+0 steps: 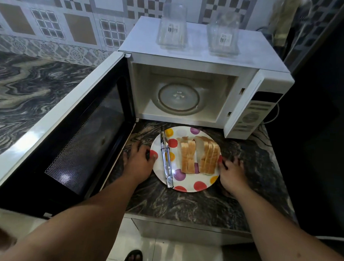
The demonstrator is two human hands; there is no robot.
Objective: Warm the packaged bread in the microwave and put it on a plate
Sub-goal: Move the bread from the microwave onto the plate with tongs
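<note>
Two hands grip the round white plate with coloured dots [201,186] by its rim: left hand [138,160] and right hand [231,173]. Sliced bread [198,157] and metal tongs [166,159] lie on it, on the dark marbled table [183,205] before the open white microwave [190,58].

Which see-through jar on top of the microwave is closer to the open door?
The left jar, with the bigger barcode sticker. It stands nearer the open door; the other jar stands toward the control panel side.

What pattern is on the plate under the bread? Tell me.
White plate with red, purple, yellow and orange polka dots; the head view shows it best.
</note>
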